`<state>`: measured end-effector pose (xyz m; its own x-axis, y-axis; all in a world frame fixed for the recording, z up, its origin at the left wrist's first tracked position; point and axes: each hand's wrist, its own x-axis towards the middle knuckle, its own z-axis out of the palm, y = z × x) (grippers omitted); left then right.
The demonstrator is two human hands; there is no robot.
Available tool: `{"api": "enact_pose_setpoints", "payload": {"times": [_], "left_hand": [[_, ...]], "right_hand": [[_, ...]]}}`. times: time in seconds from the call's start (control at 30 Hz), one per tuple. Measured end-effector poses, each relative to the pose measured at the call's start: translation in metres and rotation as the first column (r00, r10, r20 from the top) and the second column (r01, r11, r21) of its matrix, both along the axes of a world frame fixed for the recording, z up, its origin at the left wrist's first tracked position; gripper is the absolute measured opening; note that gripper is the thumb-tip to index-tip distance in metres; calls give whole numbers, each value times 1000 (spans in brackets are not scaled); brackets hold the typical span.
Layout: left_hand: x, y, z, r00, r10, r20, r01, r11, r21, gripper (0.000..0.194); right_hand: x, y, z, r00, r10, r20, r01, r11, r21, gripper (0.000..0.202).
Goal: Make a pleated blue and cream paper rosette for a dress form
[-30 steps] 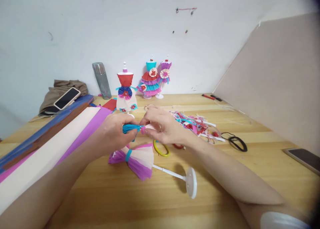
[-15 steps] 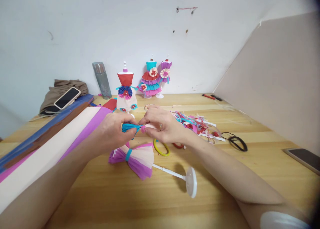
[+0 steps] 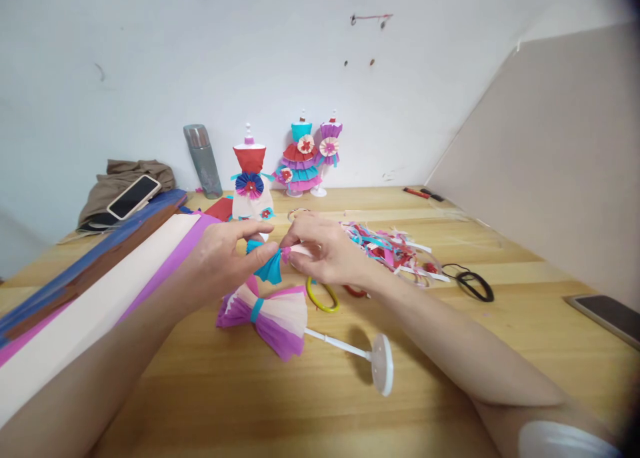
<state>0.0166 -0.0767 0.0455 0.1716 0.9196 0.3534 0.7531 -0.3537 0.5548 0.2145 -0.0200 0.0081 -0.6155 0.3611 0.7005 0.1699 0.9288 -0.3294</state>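
Note:
Pleated blue crepe paper [image 3: 269,266] fans out between my hands, with a small pink gathered piece [image 3: 285,254] at its right end. My left hand [image 3: 235,248] has its thumb against the blue paper, the index finger raised a little apart above it. The fingertips of my right hand [image 3: 320,248] pinch the pink end. Just below lies a small mannequin in a purple and cream paper dress [image 3: 285,318] with a blue waistband, tipped on its side, its white round base [image 3: 383,365] to the right.
Three dressed mannequins, one in red and cream [image 3: 250,158], stand at the back beside a grey bottle [image 3: 204,165]. Long paper sheets [image 3: 120,265] cover the left. Paper scraps [image 3: 385,245], a yellow ring [image 3: 323,305], a black cord [image 3: 475,287] and a phone [image 3: 610,318] lie rightward.
My left fingers have loosened and lifted, and the blue paper now spreads open downward instead of being bunched. My right hand keeps its pinch.

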Motion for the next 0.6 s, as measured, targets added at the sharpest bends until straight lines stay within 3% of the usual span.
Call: {"api": "enact_pose_setpoints", "payload": {"times": [0.1, 0.2, 0.27, 0.33, 0.6], "left_hand": [[1, -1, -3, 998, -54, -10, 55, 995, 84, 34], [8, -3, -12, 991, -108, -83, 126, 957, 262, 23], [14, -4, -20, 987, -47, -153, 107, 903, 415, 19], [18, -4, -27, 986, 13, -167, 70, 871, 486, 13], [15, 3, -32, 992, 21, -125, 43, 870, 491, 13]], "right_hand": [[-1, -1, 0, 998, -60, 19, 60, 998, 33, 10], [-2, -2, -2, 986, -164, 25, 161, 983, 90, 9], [-3, -4, -3, 976, -217, 14, 214, 970, 114, 9], [-5, -6, -4, 967, -256, 10, 253, 960, 120, 8], [-8, -17, -3, 938, -344, 42, 337, 933, 123, 8]]}}
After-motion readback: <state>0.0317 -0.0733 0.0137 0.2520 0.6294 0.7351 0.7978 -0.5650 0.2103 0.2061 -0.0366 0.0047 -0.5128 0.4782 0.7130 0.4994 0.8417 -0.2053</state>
